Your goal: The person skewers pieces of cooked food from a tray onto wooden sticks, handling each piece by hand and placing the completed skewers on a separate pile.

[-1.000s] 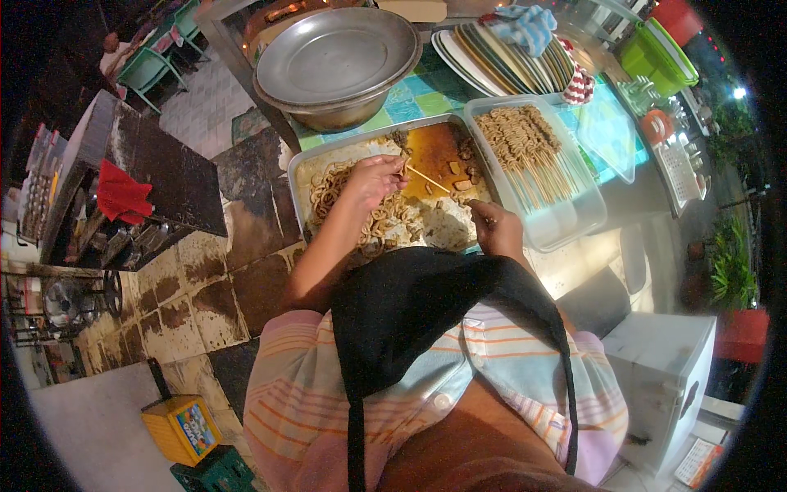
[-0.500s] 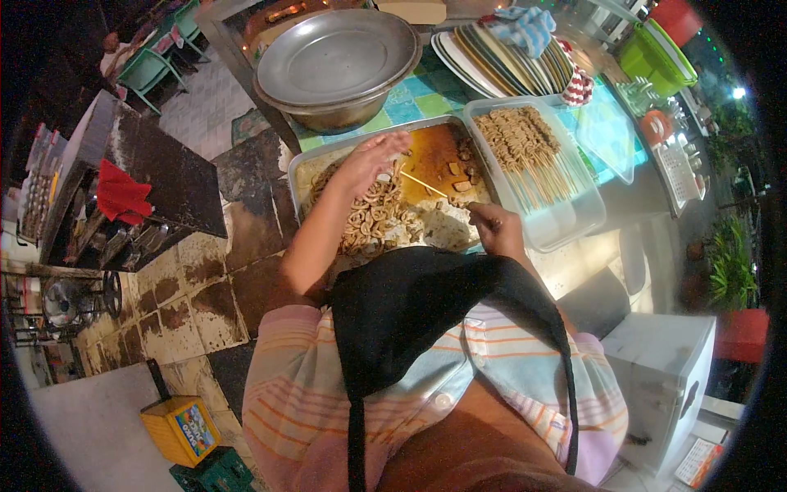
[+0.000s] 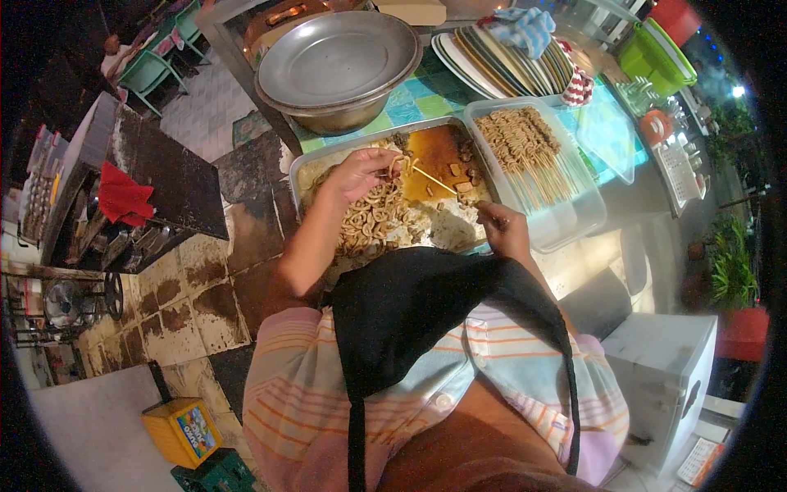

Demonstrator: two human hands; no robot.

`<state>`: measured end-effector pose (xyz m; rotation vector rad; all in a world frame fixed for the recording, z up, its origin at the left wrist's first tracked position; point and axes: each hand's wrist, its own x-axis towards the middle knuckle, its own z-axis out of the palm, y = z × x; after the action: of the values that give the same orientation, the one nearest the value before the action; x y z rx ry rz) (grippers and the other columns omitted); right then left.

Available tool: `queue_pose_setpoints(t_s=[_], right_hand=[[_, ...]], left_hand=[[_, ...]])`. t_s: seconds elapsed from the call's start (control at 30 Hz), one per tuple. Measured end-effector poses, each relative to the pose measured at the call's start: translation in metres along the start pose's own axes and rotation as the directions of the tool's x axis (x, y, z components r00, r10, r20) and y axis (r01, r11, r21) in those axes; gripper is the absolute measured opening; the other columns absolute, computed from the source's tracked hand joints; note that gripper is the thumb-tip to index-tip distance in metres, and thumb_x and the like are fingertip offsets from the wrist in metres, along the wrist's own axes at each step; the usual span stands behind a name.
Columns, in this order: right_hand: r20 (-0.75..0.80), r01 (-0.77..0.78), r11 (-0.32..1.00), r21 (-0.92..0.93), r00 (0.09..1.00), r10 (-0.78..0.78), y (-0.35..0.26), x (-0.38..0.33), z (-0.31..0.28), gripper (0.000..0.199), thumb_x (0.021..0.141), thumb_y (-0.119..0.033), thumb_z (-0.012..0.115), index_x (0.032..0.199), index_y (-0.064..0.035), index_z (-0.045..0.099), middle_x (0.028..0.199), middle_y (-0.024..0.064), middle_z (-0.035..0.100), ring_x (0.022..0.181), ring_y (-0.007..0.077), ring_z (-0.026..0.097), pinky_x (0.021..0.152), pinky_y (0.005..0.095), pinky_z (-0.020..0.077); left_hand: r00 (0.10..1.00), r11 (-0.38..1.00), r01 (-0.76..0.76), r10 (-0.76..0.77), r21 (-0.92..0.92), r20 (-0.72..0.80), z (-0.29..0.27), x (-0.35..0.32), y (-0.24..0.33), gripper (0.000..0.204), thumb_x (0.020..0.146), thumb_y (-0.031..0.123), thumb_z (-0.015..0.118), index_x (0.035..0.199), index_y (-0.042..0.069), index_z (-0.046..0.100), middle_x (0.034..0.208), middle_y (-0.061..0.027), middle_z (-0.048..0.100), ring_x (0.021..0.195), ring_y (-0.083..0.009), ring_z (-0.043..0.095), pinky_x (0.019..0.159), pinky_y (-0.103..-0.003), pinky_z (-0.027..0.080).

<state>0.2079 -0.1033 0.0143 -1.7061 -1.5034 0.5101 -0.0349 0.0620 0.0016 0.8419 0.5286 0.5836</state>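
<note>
A metal tray point(image 3: 449, 223) lies in front of me. Curled, cooked intestine pieces point(image 3: 373, 215) are heaped on its left side, with brown sauce point(image 3: 434, 152) and a few brown chunks point(image 3: 464, 187) at the far right. My right hand point(image 3: 506, 230) is closed around the lower end of a thin wooden skewer point(image 3: 434, 179), which slants up to the left over the tray. At the skewer's tip, my left hand point(image 3: 367, 174) pinches an intestine piece point(image 3: 400, 162). Whether the tip has pierced it is too small to tell.
Right of the tray, a clear plastic container point(image 3: 578, 220) holds stacked loaded skewers point(image 3: 525, 148). Behind stand a big metal pot point(image 3: 336, 119) topped by a wide basin point(image 3: 340, 57) and a row of plates point(image 3: 484, 61) with a blue-striped cloth point(image 3: 525, 31).
My left hand has come down from above the heap, and its fingers have closed on an intestine piece by the skewer tip. My right hand and the skewer have shifted slightly right.
</note>
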Motion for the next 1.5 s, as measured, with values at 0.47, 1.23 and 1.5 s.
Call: queue_pose_setpoints(t_s=[0.47,1.23,1.5], right_hand=[[-0.015,-0.009,1.000,-0.016,1.000,0.009,-0.008,0.000,0.006,0.015,0.067,-0.007,0.057,0.082,-0.0085,0.060,0.070,0.0130,0.058,0.063,0.0260,0.057,0.056,0.0314,0.0447],[0.026,-0.023,0.992,-0.128,0.999,0.026,-0.021,-0.002,0.006,0.016,0.072,0.000,0.053,0.087,-0.0021,0.059,0.073,0.0130,0.060,0.065,0.0156,0.059,0.059,0.0238,0.0442],[0.006,-0.017,0.994,-0.105,1.000,0.017,-0.021,0.000,0.005,0.016,0.070,0.001,0.052,0.085,-0.0013,0.059,0.071,0.0127,0.060,0.065,0.0164,0.059,0.059,0.0244,0.0444]], left_hand=[[0.996,0.987,-0.063,0.052,-0.145,-0.073,0.009,0.004,-0.012,0.009,0.073,0.009,0.058,0.082,0.010,0.055,0.076,0.0016,0.055,0.070,-0.0103,0.050,0.064,-0.029,0.040],[0.977,0.989,-0.144,0.138,-0.024,-0.160,0.008,0.009,-0.022,0.010,0.067,0.001,0.061,0.074,0.004,0.054,0.070,-0.0042,0.056,0.062,-0.0114,0.051,0.058,-0.022,0.039],[0.985,0.970,-0.068,0.029,-0.232,-0.170,0.022,0.003,-0.017,0.013,0.077,0.017,0.054,0.087,0.008,0.054,0.080,0.0000,0.055,0.073,-0.0143,0.052,0.065,-0.029,0.041]])
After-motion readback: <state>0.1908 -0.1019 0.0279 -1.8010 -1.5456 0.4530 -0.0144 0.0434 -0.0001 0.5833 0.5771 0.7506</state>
